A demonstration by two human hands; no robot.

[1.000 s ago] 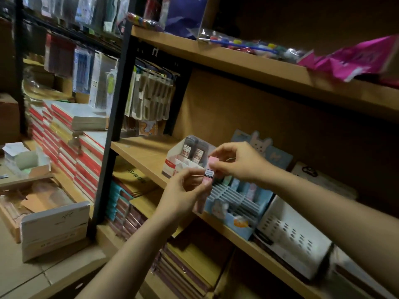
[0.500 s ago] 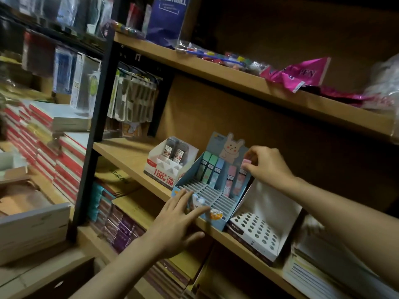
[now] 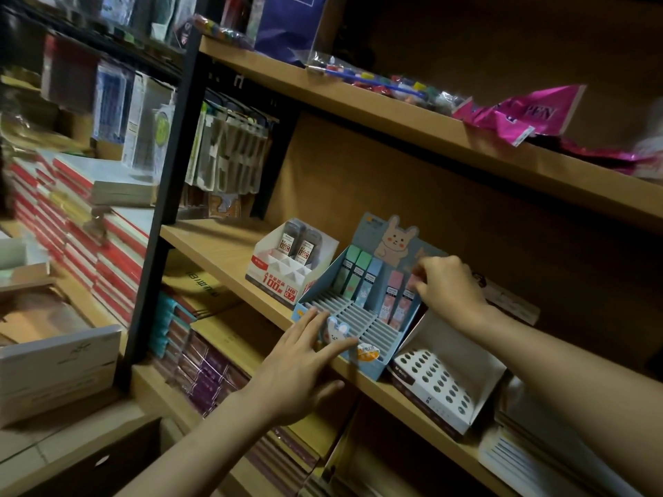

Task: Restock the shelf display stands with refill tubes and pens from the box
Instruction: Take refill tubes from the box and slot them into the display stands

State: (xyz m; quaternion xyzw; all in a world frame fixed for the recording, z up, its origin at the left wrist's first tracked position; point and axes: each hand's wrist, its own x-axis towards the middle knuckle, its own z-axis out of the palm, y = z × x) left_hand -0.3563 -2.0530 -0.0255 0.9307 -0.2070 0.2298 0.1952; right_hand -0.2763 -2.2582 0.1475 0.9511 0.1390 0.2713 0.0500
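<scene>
Now that both hands have split apart from the two-handed hold of a second ago, the pink tube has gone from mid-air in front of the stand into the stand's back row. Near side first: left hand (image 3: 305,360), which was gripping the tube's lower end then, is released, fingers straight and spread, tips resting on the front lip of the blue slotted display stand (image 3: 373,365), looks like it's steadying it. It has sat there since half a second ago, barely shifted.

Just past its fingertips: the slot grid, mostly vacant. Beyond that, the filled back row: two green refill tubes (image 3: 353,274), one blue, then pink ones (image 3: 393,294) nearer the right hand.

Right hand (image 3: 446,286) is clenched in a pinch at the top of the rightmost pink tube, at the stand's far right corner; its fingers hide most of the tube, so can't tell whether it's fully seated. Judgement: one more tube nearly placed, pinch not yet let go.

Below the right wrist: white stand with round holes (image 3: 436,383), no pens in it. Beyond the left hand's fingertips, to their left: white HB lead box (image 3: 283,278), two tubes standing in back.

Supply box not identifiable here. Task early: lots of slots open, pen stand untouched.
</scene>
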